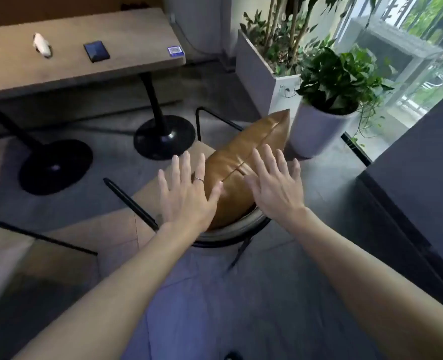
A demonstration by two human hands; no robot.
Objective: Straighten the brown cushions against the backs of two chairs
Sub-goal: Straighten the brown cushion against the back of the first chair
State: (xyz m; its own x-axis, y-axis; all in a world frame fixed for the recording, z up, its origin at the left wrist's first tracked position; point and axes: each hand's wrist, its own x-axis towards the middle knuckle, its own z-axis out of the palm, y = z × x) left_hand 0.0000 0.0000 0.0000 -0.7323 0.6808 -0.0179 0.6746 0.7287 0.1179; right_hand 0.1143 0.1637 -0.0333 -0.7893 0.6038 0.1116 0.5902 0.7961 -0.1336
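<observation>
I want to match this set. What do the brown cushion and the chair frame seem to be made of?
Brown cushion: looks like leather or faux leather, with a smooth tan face, soft sheen and a stitched centre seam; which of the two cannot be told. Chair frame: thin black tubing, probably matte-painted metal.

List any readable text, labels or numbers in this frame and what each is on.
No text can be read in this frame.
Blue and white sticker on the corner of the wooden table: looks like a printed code, too small and blurred to read.
Dark flat device on the table: no visible marking.
Brown cushion, white pot and rectangular planter: no lettering.
</observation>
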